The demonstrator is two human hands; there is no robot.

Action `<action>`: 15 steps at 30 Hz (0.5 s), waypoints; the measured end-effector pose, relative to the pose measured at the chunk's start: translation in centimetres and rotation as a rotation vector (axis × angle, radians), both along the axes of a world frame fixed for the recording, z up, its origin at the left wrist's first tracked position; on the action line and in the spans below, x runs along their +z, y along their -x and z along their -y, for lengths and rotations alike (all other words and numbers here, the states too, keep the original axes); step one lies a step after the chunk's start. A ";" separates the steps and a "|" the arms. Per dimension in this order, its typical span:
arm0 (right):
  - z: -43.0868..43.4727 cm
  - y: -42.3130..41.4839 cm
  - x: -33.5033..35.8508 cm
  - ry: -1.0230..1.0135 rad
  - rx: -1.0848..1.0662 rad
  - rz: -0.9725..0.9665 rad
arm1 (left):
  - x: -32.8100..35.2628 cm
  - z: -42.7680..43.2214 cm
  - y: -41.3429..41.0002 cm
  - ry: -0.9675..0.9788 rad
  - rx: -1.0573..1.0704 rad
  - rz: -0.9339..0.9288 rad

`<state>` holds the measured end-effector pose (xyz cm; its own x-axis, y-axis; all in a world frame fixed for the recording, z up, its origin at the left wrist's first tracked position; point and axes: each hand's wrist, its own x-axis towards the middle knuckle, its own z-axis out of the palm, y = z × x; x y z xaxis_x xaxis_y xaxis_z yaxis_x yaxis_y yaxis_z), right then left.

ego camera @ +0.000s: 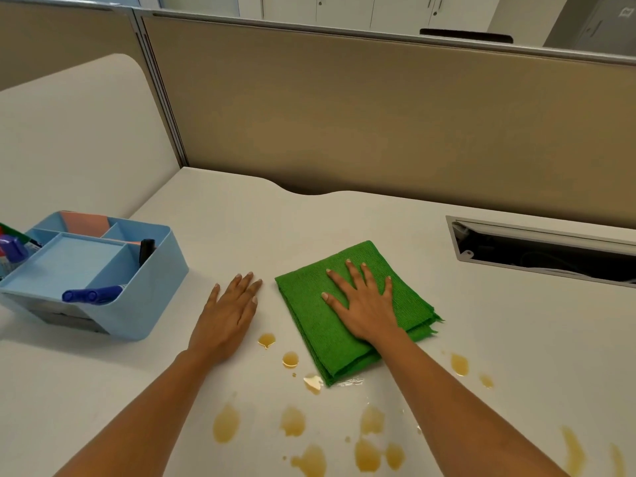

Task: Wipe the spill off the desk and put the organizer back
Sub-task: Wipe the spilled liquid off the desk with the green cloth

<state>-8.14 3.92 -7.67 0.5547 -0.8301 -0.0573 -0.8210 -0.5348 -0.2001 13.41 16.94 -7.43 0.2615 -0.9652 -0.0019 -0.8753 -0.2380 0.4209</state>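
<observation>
Right hand [361, 304] spread flat on the cloth [309, 325] mid-desk, left hand [227, 315] flat with fingers together beside it: best drag the cloth with even pressure through the spill [292, 421] toward the near edge, away from the organizer [137, 304] at the left edge.

Green cloth [309, 311] is down on the white desk [344, 218], with an amber spill [225, 423] all along the near side!

The folded cloth lies flat at mid-desk, its near corner touching a wet, glinting puddle. Amber drops and smears dot the surface nearer than the cloth, scattered left and right. Over on the left sits the light-blue organizer [148, 304], upright and well apart from the puddles, with open compartments on top. A purple marker [93, 295] lies across its near compartment, and a black marker [146, 251] stands in a slot on its right.
</observation>
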 end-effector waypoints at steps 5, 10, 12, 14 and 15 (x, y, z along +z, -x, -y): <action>-0.5 -0.7 0.0 -0.008 -0.051 -0.004 | 0.0 0.0 0.0 0.016 0.000 -0.036; -1.3 -2.0 -0.1 -0.018 -0.114 0.000 | 0.4 -0.1 0.1 0.070 0.019 -0.149; -1.8 -2.5 -0.2 -0.017 -0.130 0.003 | 0.6 -0.2 0.1 0.101 0.039 -0.187; -2.2 -3.0 -0.3 -0.013 -0.141 0.005 | 0.7 -0.5 0.0 0.121 0.067 -0.205; -2.3 -3.1 -0.3 -0.013 -0.145 0.006 | 0.7 -0.7 0.0 0.124 0.077 -0.205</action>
<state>-5.04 6.27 -7.99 0.4290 -0.9009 -0.0653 -0.8884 -0.4077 -0.2111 13.40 17.66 -6.69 0.3411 -0.9384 0.0547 -0.7497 -0.2365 0.6181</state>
